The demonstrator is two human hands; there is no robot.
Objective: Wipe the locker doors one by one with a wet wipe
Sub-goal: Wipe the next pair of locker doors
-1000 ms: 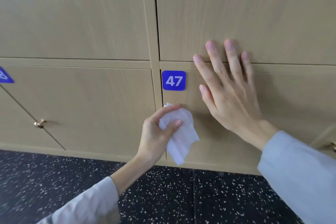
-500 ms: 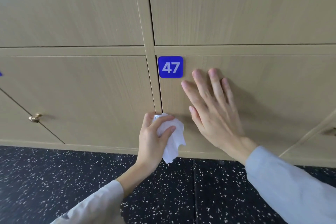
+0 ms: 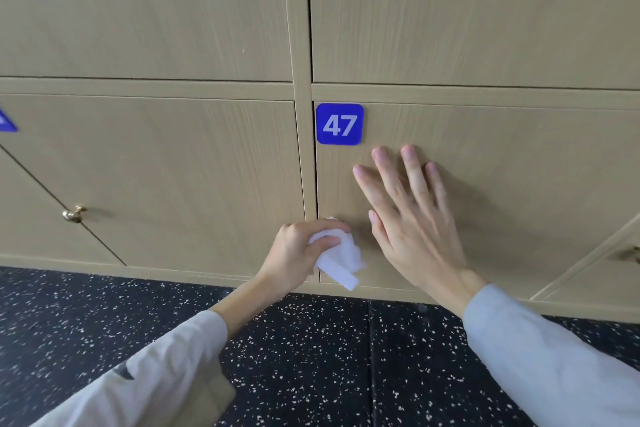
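a: item one, left hand (image 3: 298, 253). fingers and thumb curled round a bunched wet wipe (image 3: 337, 258), held at the lower left corner of locker door 47 (image 3: 502, 184), right by the seam with the neighbouring door (image 3: 166, 184).

b: item two, right hand (image 3: 412, 215). fingers straight and spread, laid flat on door 47 below the blue number plate (image 3: 339, 124). it holds nothing.

a: the two hands sit close together, not touching. whether the wipe actually touches the wood cannot be told from this angle.

b: risks, then. first, the wipe is wadded small. likely it cleans only a narrow stripe per pass, so patches of the panel could be missed.

a: second, the flat palm covers part of the very door being wiped. the area beneath it may stay unwiped, or pick up a fresh print on damp wood.

b: third, a loose tail of the wipe hangs low towards the speckled floor (image 3: 311, 357). if dragged there it could carry grit back onto the door.

a: fourth, the wipe sits at the seam. a fold might snag in the gap and pull loose from the grip.

b: fifth, the plate edge. a hard pass could lift its corner, if it is only stuck on.
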